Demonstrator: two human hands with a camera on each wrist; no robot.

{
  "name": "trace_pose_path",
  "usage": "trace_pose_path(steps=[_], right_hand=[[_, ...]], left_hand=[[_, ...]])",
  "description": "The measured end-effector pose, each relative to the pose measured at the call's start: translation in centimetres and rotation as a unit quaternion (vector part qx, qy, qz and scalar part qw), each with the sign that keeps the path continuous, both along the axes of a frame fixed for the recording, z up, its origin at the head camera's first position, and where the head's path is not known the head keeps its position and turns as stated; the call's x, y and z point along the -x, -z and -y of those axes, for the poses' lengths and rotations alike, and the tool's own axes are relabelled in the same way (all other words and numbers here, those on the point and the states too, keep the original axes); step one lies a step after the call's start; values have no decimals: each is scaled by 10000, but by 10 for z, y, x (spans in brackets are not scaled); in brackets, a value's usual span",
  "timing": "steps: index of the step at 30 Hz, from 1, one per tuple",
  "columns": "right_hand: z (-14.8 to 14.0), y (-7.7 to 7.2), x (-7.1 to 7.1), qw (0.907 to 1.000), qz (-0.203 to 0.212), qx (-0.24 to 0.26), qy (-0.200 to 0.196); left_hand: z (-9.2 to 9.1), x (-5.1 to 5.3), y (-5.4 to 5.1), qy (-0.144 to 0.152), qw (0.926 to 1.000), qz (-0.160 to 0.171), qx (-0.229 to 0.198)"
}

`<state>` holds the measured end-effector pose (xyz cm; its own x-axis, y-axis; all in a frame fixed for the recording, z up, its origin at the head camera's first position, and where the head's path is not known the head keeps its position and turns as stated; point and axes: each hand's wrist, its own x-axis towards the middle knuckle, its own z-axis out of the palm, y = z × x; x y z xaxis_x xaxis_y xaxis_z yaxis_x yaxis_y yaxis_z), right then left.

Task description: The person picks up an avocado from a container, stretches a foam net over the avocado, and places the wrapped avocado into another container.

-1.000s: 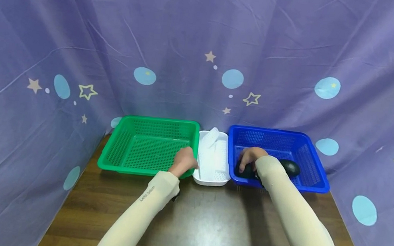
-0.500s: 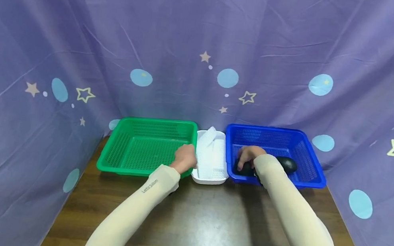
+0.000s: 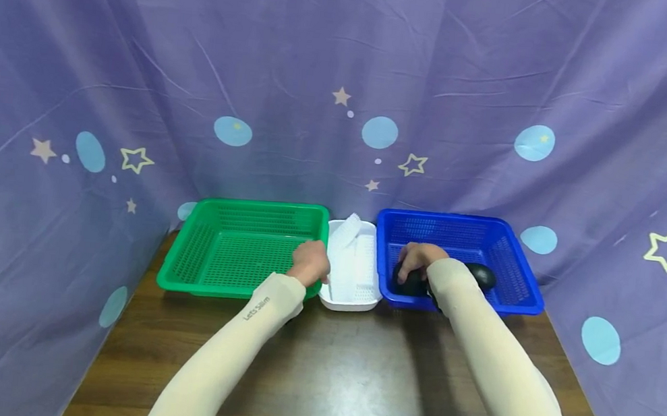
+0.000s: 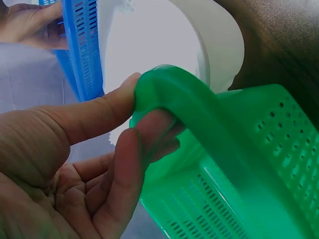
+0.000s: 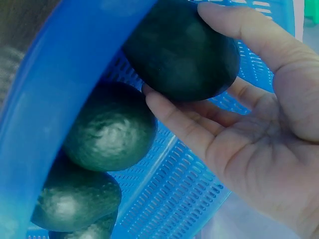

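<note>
In the head view my left hand (image 3: 309, 263) is at the right rim of a green basket (image 3: 209, 289). The left wrist view shows its thumb (image 4: 107, 107) and fingers pinching that green rim (image 4: 174, 82). Inside a blue basket (image 3: 460, 217), my right hand (image 3: 421, 258) holds a dark green avocado (image 5: 184, 55). Thumb and fingers curl around this fruit in the right wrist view. Beside it lie several more avocados, including one close to my fingertips (image 5: 112, 129) and a bumpy one (image 5: 77, 199). One loose avocado (image 3: 481, 276) shows right of my wrist in the head view.
Between the two baskets stands a small white basket (image 3: 349, 307) with a white mesh strip (image 3: 341, 263) in it. All three are on a wooden table (image 3: 339, 385). A purple patterned curtain (image 3: 298, 82) hangs close behind and at both sides.
The head view has shifted slightly, moving the scene a little left in the picture. Both hands keep their places, the left at the green rim, the right on the avocado.
</note>
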<state>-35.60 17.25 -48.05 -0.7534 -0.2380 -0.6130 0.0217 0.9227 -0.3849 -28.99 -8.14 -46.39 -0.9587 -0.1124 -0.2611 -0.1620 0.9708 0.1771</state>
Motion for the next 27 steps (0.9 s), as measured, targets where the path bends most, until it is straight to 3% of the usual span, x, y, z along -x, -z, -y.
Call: trace_pose_path(steps=[6, 16, 22, 27], right_hand=[[-9, -3, 0, 9983, 124, 547, 149], [-34, -22, 3, 9903, 33, 1384, 132], [-47, -30, 1, 9798, -512, 1931, 128], [-55, -40, -13, 9685, -1044, 2259, 40]], left_hand=[[3, -2, 3, -32, 10000, -82, -16], [9, -8, 6, -151, 9992, -260, -273], [12, -11, 9, -231, 9986, -355, -317], [15, -15, 12, -198, 9978, -437, -466]])
